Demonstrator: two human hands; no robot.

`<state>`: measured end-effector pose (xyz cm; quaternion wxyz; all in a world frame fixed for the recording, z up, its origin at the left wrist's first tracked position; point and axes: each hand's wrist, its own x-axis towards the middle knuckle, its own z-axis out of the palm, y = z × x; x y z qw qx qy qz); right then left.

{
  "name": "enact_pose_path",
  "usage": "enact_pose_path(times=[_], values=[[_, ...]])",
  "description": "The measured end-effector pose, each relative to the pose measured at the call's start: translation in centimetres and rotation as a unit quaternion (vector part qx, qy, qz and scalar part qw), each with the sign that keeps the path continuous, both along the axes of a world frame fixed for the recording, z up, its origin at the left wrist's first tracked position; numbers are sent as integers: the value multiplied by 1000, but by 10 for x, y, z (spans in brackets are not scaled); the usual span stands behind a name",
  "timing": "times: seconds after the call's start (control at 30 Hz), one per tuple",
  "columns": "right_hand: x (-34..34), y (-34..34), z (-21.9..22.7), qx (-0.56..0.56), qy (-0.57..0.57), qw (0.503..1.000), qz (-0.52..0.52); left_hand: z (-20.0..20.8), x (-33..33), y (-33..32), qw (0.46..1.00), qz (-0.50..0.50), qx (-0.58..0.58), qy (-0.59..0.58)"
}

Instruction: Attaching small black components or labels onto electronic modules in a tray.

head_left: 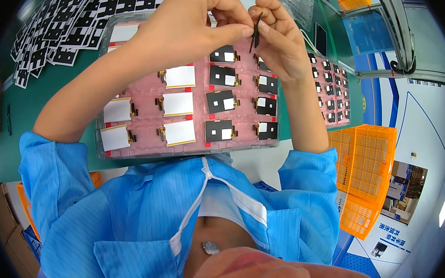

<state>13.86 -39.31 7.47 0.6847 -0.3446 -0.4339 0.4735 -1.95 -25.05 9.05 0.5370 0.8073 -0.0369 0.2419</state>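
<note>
Above the pink tray (146,85), my left hand (199,22) and my right hand (283,39) meet with fingertips pinched. Between them is a thin, dark, flat piece (255,38), seen nearly edge-on; its exact kind cannot be made out. My right thumb and fingers grip it, and my left thumb and forefinger touch its edge. Below lie small flat display modules in rows. Those on the left show white faces, like this white module (180,133); the right ones carry black backing with white cutouts, like this black module (218,130). My forearms hide part of the tray.
Sheets of black die-cut stickers (65,34) overlap at the far left of the green table (40,110). A second pink tray (333,95) of modules sits at the right, near a dark phone-like slab (321,39). Orange crates (367,175) stand beyond the table's right edge.
</note>
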Motion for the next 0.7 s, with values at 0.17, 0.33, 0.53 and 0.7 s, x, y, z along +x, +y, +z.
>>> enact_pose_path(times=[0.17, 0.33, 0.53, 0.7], values=[[-4, 4, -1, 18, -44, 999, -20, 3, -1, 0, 1000, -7, -17, 14], [-10, 7, -3, 28, -87, 987, -130, 4, 2, 0, 982, 12, -175, 67], [-16, 7, -3, 49, -75, 981, -170, -3, 2, 8, 984, -2, -171, 45], [-19, 12, -5, 80, 19, 988, -128, -15, 8, 12, 982, -27, -186, -30]])
